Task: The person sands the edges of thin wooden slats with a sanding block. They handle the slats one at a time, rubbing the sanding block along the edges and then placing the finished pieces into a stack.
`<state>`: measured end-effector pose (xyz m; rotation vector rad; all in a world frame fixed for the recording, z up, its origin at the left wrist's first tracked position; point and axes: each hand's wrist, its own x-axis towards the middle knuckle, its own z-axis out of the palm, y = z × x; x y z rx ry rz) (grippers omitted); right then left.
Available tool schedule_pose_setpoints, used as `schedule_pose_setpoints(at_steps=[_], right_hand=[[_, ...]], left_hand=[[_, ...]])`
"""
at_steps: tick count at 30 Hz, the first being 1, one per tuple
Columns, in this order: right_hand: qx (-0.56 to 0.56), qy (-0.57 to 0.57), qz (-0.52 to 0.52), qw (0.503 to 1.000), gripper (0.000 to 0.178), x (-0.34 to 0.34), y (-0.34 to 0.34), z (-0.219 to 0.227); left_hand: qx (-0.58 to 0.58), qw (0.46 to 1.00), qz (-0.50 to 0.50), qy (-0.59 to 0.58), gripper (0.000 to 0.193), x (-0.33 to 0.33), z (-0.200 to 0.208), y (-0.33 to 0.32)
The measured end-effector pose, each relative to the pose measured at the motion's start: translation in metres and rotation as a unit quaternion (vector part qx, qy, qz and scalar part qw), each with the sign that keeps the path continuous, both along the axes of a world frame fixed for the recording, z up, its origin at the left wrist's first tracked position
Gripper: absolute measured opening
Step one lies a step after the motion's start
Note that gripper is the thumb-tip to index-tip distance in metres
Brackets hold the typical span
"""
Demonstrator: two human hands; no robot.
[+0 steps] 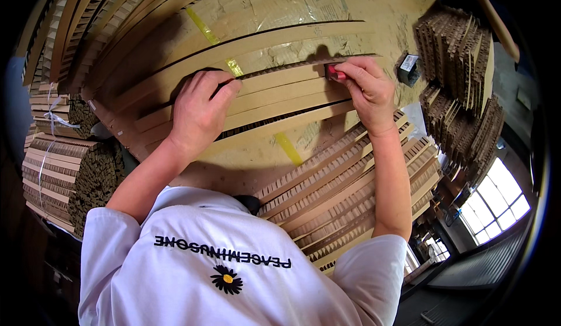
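Several long tan cardboard strips [274, 99] with honeycomb-like edges lie side by side on the worktable in front of me. My left hand [201, 105] is over the middle of them, fingers bent at the far edge of one strip and thumb on its near side. Farther right, my right hand [369, 89] pinches a small red block [335, 73] with a dark end, which looks like a hand stamp. Its dark end meets the strips near their right part. A small dark box [408, 69] with a pale label stands just right of that hand.
Yellow tape [201, 27] crosses the tan tabletop [280, 4]. More strips [105, 22] fan out at the far left; tied bundles [55, 168] sit below them. Honeycomb stacks [453, 63] stand at the right, and strips [350, 191] lie by my right forearm. Another person's arm [494, 16] shows top right.
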<state>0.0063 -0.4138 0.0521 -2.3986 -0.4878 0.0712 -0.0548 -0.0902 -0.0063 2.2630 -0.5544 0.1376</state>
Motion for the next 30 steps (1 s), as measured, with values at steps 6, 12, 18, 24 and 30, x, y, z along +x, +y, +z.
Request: schedule_pose_setpoints(at_steps=[6,12,18,24,30], right_hand=[[-0.030,-0.020,0.005,0.999,0.022,0.003,-0.001,-0.003],[-0.029,-0.020,-0.009,0.999,0.022,0.003,0.001,-0.005],[-0.051,-0.039,0.003,0.998,0.020,0.005,-0.001,-0.008],[-0.063,-0.040,0.010,0.997,0.019,0.005,0.001,-0.008],[-0.094,-0.065,0.033,0.993,0.016,0.008,0.000,-0.005]], left_hand=[[0.001,1.000,-0.003,0.005,0.024,0.001,0.000,-0.001],[0.020,0.999,0.011,0.045,0.030,0.002,0.004,-0.003],[0.039,0.998,-0.007,0.047,0.027,0.017,0.009,-0.031],[0.082,0.996,-0.002,0.044,0.020,0.029,0.006,-0.060],[0.098,0.994,-0.002,0.044,0.018,0.031,0.007,-0.062]])
